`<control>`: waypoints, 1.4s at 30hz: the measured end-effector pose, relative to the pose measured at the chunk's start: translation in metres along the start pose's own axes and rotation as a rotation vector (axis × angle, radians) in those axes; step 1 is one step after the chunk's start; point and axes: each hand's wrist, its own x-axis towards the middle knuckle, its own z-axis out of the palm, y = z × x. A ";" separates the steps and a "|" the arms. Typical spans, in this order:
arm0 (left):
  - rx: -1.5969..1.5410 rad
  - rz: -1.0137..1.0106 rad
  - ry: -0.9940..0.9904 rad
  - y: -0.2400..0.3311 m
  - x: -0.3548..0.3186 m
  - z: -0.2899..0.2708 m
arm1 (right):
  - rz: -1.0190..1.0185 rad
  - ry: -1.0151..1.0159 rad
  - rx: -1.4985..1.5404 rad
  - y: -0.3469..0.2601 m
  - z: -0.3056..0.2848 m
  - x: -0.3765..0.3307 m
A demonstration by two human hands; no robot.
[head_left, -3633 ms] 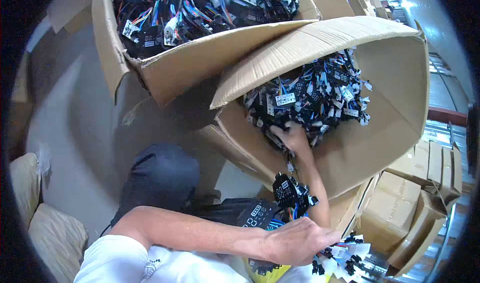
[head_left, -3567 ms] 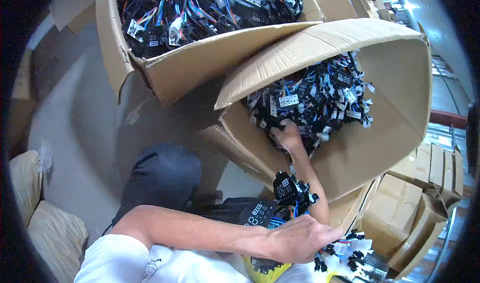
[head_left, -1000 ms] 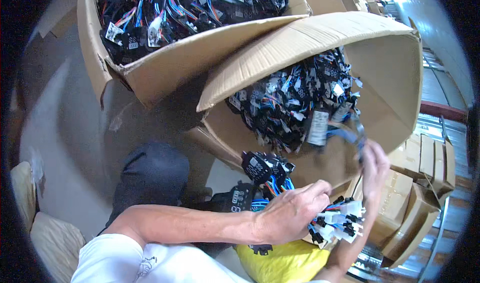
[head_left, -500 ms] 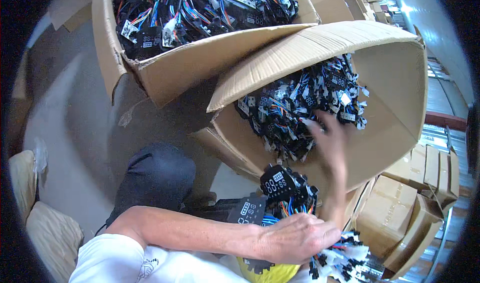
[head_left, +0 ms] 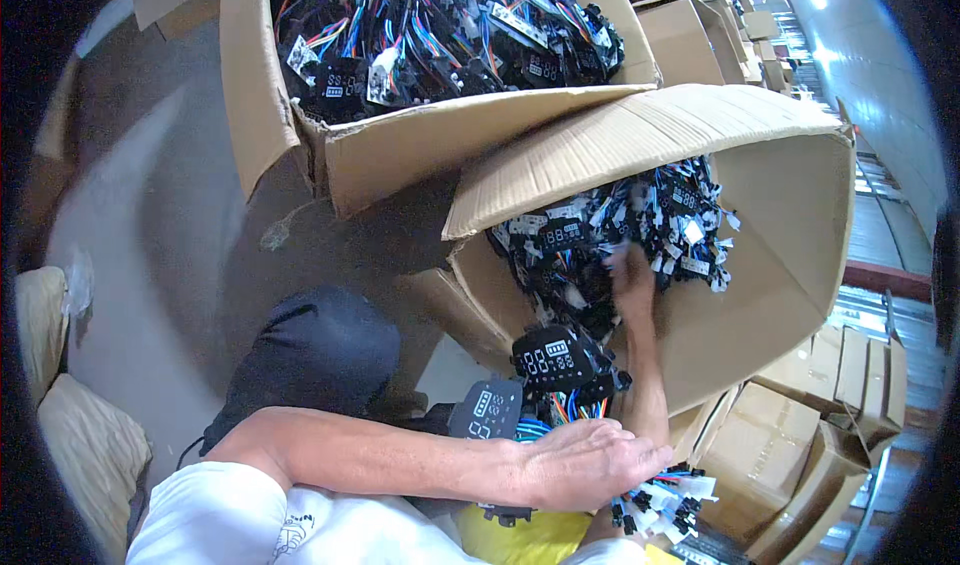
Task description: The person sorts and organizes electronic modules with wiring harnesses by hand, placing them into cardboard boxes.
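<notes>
The person's right hand (head_left: 632, 283) is reaching deep into the tilted cardboard box (head_left: 800, 265), which is lying on its side with its mouth turned toward them so the heap of wired display modules (head_left: 610, 235) is spilling within arm's reach. The hand is blurred and half buried in the heap, so whether its fingers are closing on a module cannot be told. The left hand (head_left: 590, 462) is lying across the lap, curled shut over a gathered bundle of modules (head_left: 545, 385), their dark display faces standing up above the wrist and the white connector ends (head_left: 665, 500) fanning out past the fingertips, apparently pinned so the loose coloured wires are not slipping apart. A second, upright box (head_left: 300, 135) of similar wired parts is sitting just behind the tilted one, touching its top flap.
</notes>
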 end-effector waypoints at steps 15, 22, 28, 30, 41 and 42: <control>-0.091 -0.040 -0.001 0.009 0.003 0.019 | -0.014 -0.468 -0.810 0.090 0.037 -0.031; -0.221 -0.174 0.292 -0.019 0.001 0.005 | 0.141 0.138 -0.022 -0.042 -0.030 -0.037; -0.631 -0.539 0.746 -0.034 0.025 -0.005 | 0.058 0.343 -0.122 -0.218 -0.084 -0.089; -0.858 -0.659 0.714 -0.035 0.030 -0.020 | 0.090 0.168 -0.257 -0.253 -0.071 -0.111; -0.647 -0.773 0.664 -0.013 0.017 -0.037 | -0.417 -0.268 -0.135 -0.254 -0.099 -0.127; -0.434 -0.976 0.589 0.000 0.010 -0.047 | -0.452 -0.262 0.096 -0.242 -0.114 -0.124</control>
